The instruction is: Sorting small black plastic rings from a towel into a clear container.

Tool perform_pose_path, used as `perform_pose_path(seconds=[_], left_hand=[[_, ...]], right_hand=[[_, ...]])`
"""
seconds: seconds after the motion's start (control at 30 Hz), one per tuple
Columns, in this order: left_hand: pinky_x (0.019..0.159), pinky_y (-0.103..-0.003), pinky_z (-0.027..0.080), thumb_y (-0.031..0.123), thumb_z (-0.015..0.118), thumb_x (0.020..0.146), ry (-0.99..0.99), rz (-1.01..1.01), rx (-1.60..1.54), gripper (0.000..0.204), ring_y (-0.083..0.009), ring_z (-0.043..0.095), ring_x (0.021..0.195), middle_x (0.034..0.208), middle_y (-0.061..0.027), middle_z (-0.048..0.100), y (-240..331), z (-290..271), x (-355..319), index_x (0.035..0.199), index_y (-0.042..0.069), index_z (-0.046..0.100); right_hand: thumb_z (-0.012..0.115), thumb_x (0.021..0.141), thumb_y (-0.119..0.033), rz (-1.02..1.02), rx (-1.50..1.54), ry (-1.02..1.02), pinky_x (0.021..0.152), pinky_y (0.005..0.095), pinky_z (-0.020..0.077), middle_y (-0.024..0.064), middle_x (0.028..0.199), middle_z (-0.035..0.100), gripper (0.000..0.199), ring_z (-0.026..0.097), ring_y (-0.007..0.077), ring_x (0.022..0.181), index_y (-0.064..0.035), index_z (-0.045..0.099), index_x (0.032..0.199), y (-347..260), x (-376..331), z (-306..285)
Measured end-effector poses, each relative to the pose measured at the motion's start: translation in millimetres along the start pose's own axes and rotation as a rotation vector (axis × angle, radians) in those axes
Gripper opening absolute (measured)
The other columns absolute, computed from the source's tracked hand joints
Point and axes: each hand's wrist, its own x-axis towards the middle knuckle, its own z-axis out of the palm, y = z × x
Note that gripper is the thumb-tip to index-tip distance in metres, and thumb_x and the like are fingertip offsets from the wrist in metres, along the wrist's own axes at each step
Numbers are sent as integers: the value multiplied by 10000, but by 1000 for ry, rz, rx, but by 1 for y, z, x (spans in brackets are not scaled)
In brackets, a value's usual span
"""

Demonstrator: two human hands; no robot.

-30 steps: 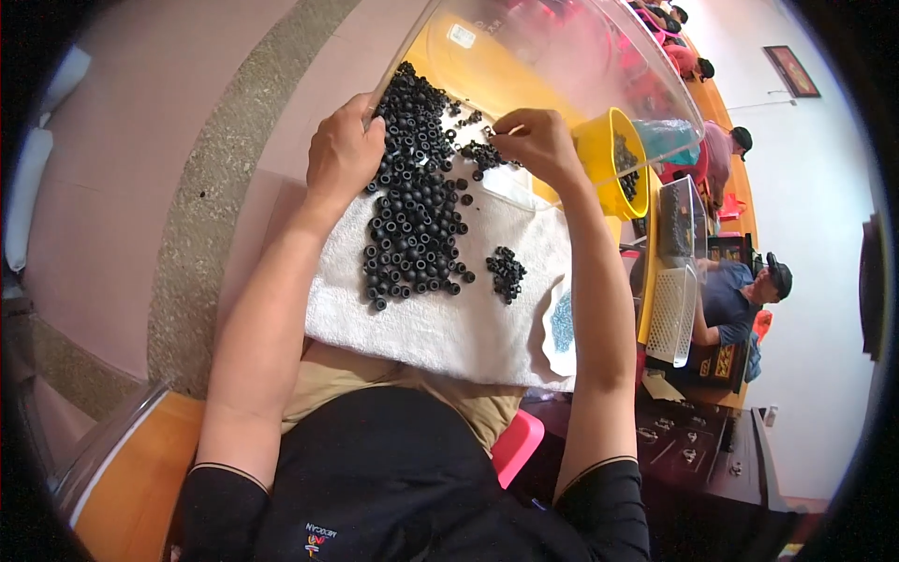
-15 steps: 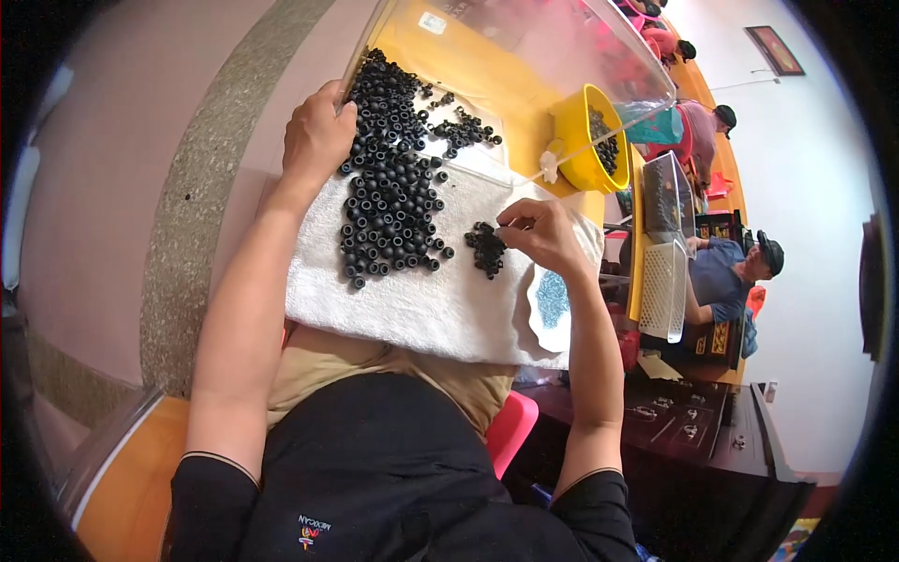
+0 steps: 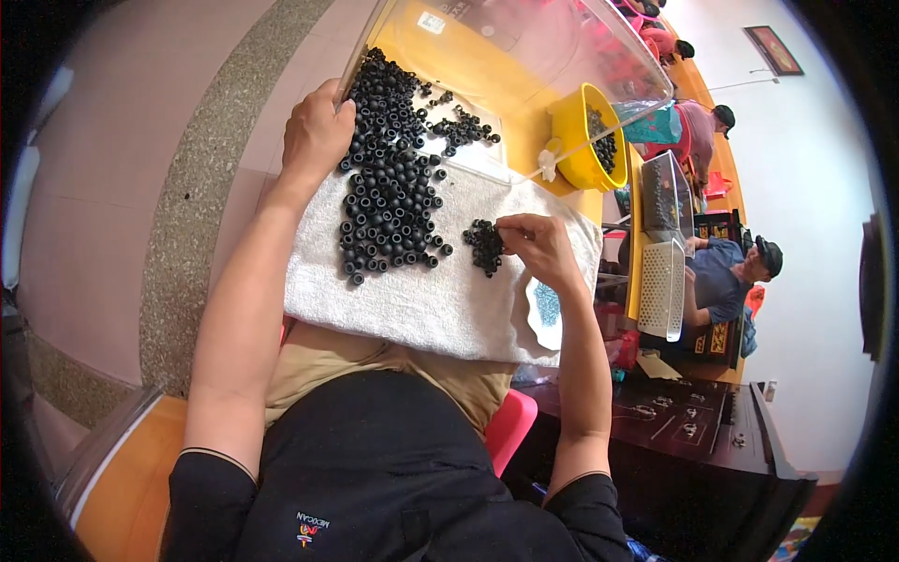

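My left hand (image 3: 318, 139) is closed around the left wall of a clear plastic bin (image 3: 360, 37) tipped on its side toward me. Black round, hollow caps (image 3: 393, 211) spill from the bin onto a white towel (image 3: 403, 318) over my lap. My right hand (image 3: 543, 248) is pinched at the right edge of a pile of smaller black parts (image 3: 481, 245); what its fingertips hold is too small to make out. Beside my right wrist, a white scalloped dish (image 3: 534, 318) holds tiny bluish pieces, partly hidden by the forearm.
A yellow tub (image 3: 567, 122) of dark parts stands on the yellow tabletop beyond the towel. To the right are a white perforated basket (image 3: 663, 286), a clear bin (image 3: 667, 192) and a seated person (image 3: 721, 281). A dark table (image 3: 674, 421) stands at the lower right.
My right hand has shifted slightly downward at the edge of the small black pile, and its forearm has swung left, covering more of the dish. My left hand keeps its hold on the bin.
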Motion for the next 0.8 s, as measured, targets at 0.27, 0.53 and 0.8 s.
perform_pose_path(seconds=[0.27, 0.53, 0.8], left_hand=[[896, -500, 516, 218, 586, 913, -6, -39, -8, 291, -413, 675, 1007, 1013, -198, 726, 4, 0, 1, 1159, 85, 668], [904, -501, 516, 224, 578, 918, -19, -63, 30, 307, -414, 673, 1014, 1020, -199, 726, 7, -3, -1, 1182, 90, 662], [887, -499, 523, 196, 588, 920, -33, -82, 65, 309, -417, 670, 1007, 1041, -199, 720, 16, -9, -4, 1203, 95, 657]], right_hand=[[663, 927, -1, -17, 204, 49, 743, 250, 542, 61, 911, 732, 180, 663, 101, 803, 43, 719, 1092, 7, -4, -6], [703, 923, -64, -114, 53, 166, 701, 248, 538, 61, 866, 724, 169, 660, 107, 759, 42, 730, 1051, -30, 42, -6], [786, 830, -172, -325, -264, 131, 781, 311, 555, 108, 1028, 739, 288, 714, 205, 852, -38, 750, 1082, -73, 125, 31]])
